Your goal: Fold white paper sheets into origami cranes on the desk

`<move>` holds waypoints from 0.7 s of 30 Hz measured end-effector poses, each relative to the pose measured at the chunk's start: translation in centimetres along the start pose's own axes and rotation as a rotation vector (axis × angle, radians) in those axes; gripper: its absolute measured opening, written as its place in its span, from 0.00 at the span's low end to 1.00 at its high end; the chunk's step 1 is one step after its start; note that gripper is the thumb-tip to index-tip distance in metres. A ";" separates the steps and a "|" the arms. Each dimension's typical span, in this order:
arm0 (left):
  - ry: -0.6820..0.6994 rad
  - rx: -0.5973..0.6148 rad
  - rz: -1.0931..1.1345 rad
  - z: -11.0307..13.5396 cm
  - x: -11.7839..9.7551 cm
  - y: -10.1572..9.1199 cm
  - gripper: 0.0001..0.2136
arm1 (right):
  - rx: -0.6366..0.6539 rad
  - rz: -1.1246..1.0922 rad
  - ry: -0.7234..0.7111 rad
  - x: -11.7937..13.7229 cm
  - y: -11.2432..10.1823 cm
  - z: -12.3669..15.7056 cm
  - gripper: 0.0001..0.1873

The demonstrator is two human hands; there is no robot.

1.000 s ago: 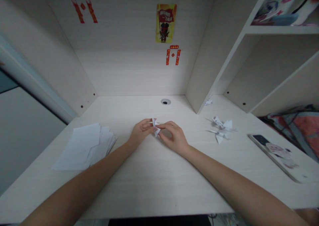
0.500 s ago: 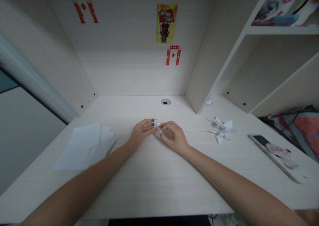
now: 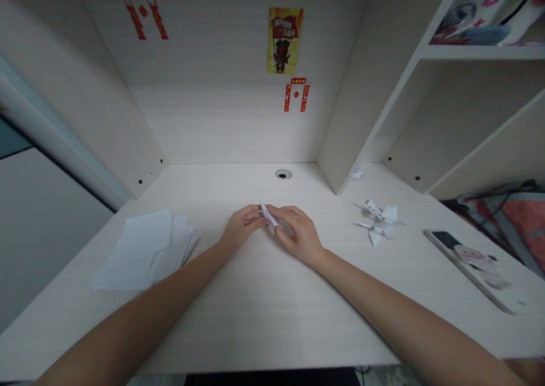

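Observation:
A small folded piece of white paper (image 3: 268, 215) is pinched between both my hands over the middle of the pale wooden desk (image 3: 264, 306). My left hand (image 3: 240, 227) grips its left side with fingers closed. My right hand (image 3: 298, 233) presses thumb and fingers on its right side. A thin point of the paper sticks up and to the left between the fingertips. Most of the piece is hidden by my fingers.
A loose stack of white sheets (image 3: 149, 250) lies at the left. Folded paper cranes (image 3: 378, 221) sit at the right, another small one (image 3: 356, 174) by the shelf divider. A phone (image 3: 472, 264) lies at the right edge. A cable hole (image 3: 283, 173) is at the back.
The paper piece stood upright between my fingers; now it is tilted lower and to the left. My right fingers have closed further over it. My arms have barely moved.

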State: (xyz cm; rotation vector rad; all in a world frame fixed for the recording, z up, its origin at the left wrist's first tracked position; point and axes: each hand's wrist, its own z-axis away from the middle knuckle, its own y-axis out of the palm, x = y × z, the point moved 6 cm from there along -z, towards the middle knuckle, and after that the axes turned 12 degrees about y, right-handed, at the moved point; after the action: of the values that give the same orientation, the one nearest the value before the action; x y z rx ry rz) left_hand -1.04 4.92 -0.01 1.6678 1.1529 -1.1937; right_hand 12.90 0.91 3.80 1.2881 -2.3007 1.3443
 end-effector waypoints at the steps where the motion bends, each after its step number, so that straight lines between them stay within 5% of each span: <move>1: 0.004 -0.003 -0.002 0.0 0.0 0.0 0.16 | 0.007 0.023 -0.018 0.1 0.0 0.0 0.26; 11: -0.001 -0.035 -0.018 -0.1 -0.8 0.1 0.12 | 0.032 0.085 -0.064 0.3 0.3 0.1 0.26; 21: 0.000 0.030 -0.001 0.1 -0.4 0.3 0.19 | 0.041 0.006 -0.016 -0.1 0.2 0.1 0.22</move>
State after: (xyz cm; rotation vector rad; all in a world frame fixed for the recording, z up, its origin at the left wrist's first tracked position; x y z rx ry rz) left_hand -0.85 4.64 0.39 1.6892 1.1407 -1.2171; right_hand 12.86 0.94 3.58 1.3095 -2.3008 1.3951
